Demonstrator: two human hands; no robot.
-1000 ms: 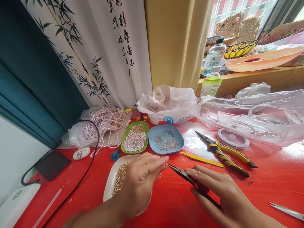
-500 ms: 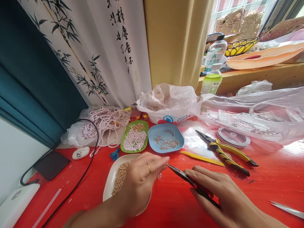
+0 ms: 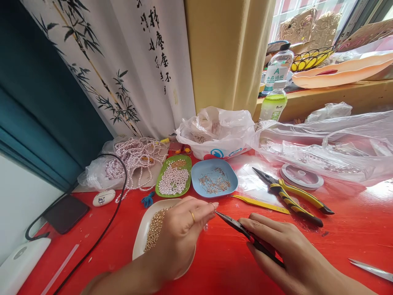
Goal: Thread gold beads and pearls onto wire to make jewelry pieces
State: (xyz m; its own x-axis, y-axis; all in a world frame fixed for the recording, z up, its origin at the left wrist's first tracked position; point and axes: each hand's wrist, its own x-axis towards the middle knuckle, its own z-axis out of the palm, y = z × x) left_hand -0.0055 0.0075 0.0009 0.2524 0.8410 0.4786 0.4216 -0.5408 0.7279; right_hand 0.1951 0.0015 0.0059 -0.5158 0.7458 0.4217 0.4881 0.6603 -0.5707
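Observation:
My left hand [image 3: 184, 229] is closed in a pinch over the white dish [image 3: 139, 237] of gold beads [image 3: 155, 229]. A small gold piece shows at its fingertips, and a pale pink bead [image 3: 205, 226] hangs just below them. My right hand [image 3: 276, 246] is wrapped round black needle-nose pliers [image 3: 235, 224], their tips at the gold piece. Whether the jaws grip it is too small to tell. Behind the hands lie a green tray [image 3: 158, 186] of pink and gold beads and a blue tray [image 3: 196, 188] of fine metal pins.
Yellow tweezers [image 3: 260, 203], yellow-and-black pliers [image 3: 288, 196] and a clear spool [image 3: 302, 177] lie behind my right hand. Scissor blades [image 3: 371, 268] point in from the right. Pearl strands [image 3: 132, 155] and a black cable [image 3: 118, 205] are at left. Plastic bags [image 3: 217, 131] line the back.
Both hands hold almost the same pose, the plier tips still at the left fingertips. The pink bead below the left hand shows slightly more clearly, and the view has shifted a touch.

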